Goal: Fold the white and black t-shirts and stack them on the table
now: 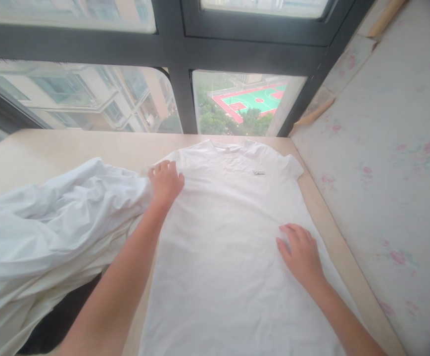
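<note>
A white T-shirt [229, 247] lies spread out, front side up, with its collar toward the window and a small dark label print on the chest. My left hand [166, 182] rests at the sleeve and shoulder on the shirt's left side, fingers apart and slightly bent, with the thumb out to the right. Over the right part of the shirt's body is my right hand [301, 249], palm down, fingers loosely stretched and thumb apart. Whether its fingertips press on the cloth I cannot tell.
Crumpled white and cream cloths [62, 222] are heaped on the left, with something black [66, 311] beneath them. The pale sill surface [51, 148] meets a dark window frame [185, 89] at the back. A flowered wall [393, 188] with peeling paper bounds the right side.
</note>
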{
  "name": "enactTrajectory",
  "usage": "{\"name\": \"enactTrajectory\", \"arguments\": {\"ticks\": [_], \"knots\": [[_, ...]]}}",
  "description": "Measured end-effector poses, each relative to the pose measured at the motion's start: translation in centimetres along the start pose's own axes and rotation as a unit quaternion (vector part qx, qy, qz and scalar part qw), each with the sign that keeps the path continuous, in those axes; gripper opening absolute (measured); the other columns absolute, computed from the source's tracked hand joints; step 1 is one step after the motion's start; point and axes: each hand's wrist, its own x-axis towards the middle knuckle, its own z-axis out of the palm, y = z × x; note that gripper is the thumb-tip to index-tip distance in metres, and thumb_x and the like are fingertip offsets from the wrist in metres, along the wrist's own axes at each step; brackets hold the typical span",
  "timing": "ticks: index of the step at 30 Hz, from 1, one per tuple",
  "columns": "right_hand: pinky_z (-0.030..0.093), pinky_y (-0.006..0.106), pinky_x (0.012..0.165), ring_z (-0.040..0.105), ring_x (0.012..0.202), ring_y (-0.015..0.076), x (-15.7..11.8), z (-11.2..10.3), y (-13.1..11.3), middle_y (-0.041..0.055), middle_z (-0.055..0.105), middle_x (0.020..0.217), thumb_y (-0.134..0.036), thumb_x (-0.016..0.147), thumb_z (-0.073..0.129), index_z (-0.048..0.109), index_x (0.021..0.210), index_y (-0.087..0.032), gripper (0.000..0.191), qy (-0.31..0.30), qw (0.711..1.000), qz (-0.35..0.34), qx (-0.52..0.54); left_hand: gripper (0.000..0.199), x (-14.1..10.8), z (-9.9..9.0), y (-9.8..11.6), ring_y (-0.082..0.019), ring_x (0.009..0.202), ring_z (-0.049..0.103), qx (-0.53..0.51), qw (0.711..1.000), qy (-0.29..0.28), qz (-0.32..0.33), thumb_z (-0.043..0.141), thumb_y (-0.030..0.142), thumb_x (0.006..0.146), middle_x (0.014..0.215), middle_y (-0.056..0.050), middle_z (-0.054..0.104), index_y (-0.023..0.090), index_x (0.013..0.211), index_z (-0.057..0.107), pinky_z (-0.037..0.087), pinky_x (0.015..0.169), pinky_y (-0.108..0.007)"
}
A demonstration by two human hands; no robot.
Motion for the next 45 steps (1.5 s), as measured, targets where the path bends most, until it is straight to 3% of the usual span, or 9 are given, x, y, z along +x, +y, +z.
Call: {"name": "enactTrajectory", "arguments": {"ticks": [4, 9, 17, 22, 28, 33, 40, 43, 45], "knots": [[0.052, 0.037, 0.088, 0.062, 0.1, 0.0228, 7.3, 0.3, 4.5, 0.0107, 0.065, 0.11, -0.036, 0.089, 0.049, 0.065, 0.114, -0.019, 0.034, 0.012, 0.986, 0.084, 0.146, 0.049, -2.2, 1.2, 3.9, -0.031, 0.142, 0.035, -0.013, 0.989, -0.024, 0.146, 0.047, 0.035, 0.093, 0.152, -0.013, 0.042, 0.02, 0.139, 0.049, 0.025, 0.116, -0.051], [0.047, 0.037, 0.093, 0.061, 0.103, 0.023, 18.6, 0.6, 11.6, 0.015, 0.064, 0.118, -0.026, 0.082, 0.047, 0.06, 0.121, -0.01, 0.045, 0.039, 0.941, 0.301, 0.148, 0.055, -2.6, 3.9, 3.9, -0.034, 0.146, 0.029, 0.0, 0.987, -0.092, 0.132, 0.041, 0.047, 0.095, 0.158, -0.014, 0.034, 0.021, 0.145, 0.045, 0.021, 0.116, -0.058], [0.047, 0.03, 0.083, 0.062, 0.088, 0.0194, 27.9, 1.5, 13.3, 0.0092, 0.071, 0.097, -0.043, 0.087, 0.052, 0.072, 0.099, -0.013, 0.038, -0.076, 0.938, 0.257, 0.222, 0.056, -2.3, 4.7, 2.4, -0.032, 0.146, 0.029, 0.01, 0.988, -0.077, 0.136, 0.035, 0.047, 0.097, 0.158, -0.013, 0.034, 0.021, 0.146, 0.044, 0.02, 0.117, -0.057], [0.049, 0.027, 0.081, 0.064, 0.092, 0.0177, 29.3, 1.4, 11.9, 0.0097, 0.07, 0.111, -0.024, 0.075, 0.065, 0.068, 0.117, -0.015, 0.044, -0.104, 0.928, 0.235, 0.268, 0.054, -2.4, 4.7, 2.4, -0.032, 0.146, 0.03, 0.013, 0.988, -0.069, 0.135, 0.035, 0.046, 0.097, 0.158, -0.012, 0.035, 0.022, 0.145, 0.045, 0.021, 0.118, -0.056], [0.051, 0.031, 0.082, 0.063, 0.096, 0.0204, 25.8, 0.4, 13.4, 0.0143, 0.066, 0.118, -0.026, 0.084, 0.046, 0.055, 0.136, -0.011, 0.055, 0.108, 0.945, 0.195, 0.24, 0.054, -2.5, 4.8, 2.4, -0.032, 0.145, 0.032, 0.003, 0.989, -0.059, 0.136, 0.037, 0.045, 0.097, 0.156, -0.012, 0.038, 0.021, 0.144, 0.047, 0.022, 0.117, -0.055], [0.05, 0.032, 0.081, 0.065, 0.092, 0.0222, 22.7, 1.5, 14.6, 0.0113, 0.069, 0.112, -0.026, 0.077, 0.054, 0.066, 0.123, -0.015, 0.049, -0.041, 0.953, 0.279, 0.106, 0.052, -2.5, 4.9, 2.4, -0.03, 0.145, 0.032, 0.002, 0.99, -0.055, 0.128, 0.037, 0.044, 0.097, 0.155, -0.012, 0.039, 0.023, 0.143, 0.047, 0.022, 0.117, -0.054], [0.05, 0.034, 0.08, 0.066, 0.094, 0.0261, 24.0, 1.9, 14.8, 0.0172, 0.067, 0.116, -0.032, 0.083, 0.052, 0.061, 0.128, -0.01, 0.051, -0.047, 0.946, 0.312, 0.071, 0.052, -2.5, 4.7, 2.5, -0.03, 0.144, 0.033, 0.009, 0.99, -0.055, 0.13, 0.037, 0.043, 0.097, 0.155, -0.012, 0.04, 0.022, 0.143, 0.047, 0.022, 0.118, -0.053], [0.045, 0.042, 0.094, 0.059, 0.111, 0.0321, 24.9, 1.9, 14.0, 0.0209, 0.063, 0.122, -0.025, 0.081, 0.053, 0.063, 0.124, -0.009, 0.047, -0.027, 0.965, 0.26, 0.016, 0.052, -2.5, 4.8, 2.5, -0.03, 0.145, 0.032, 0.01, 0.99, -0.056, 0.125, 0.037, 0.043, 0.096, 0.155, -0.012, 0.04, 0.022, 0.143, 0.047, 0.022, 0.118, -0.052], [0.041, 0.043, 0.103, 0.054, 0.12, 0.0309, 25.3, 2.5, 12.7, 0.0196, 0.06, 0.127, -0.021, 0.084, 0.047, 0.063, 0.123, -0.01, 0.044, -0.007, 0.989, 0.149, -0.011, 0.052, -2.5, 4.8, 2.4, -0.03, 0.145, 0.032, 0.01, 0.99, -0.055, 0.127, 0.037, 0.043, 0.096, 0.155, -0.012, 0.04, 0.022, 0.143, 0.047, 0.022, 0.118, -0.052]]}}
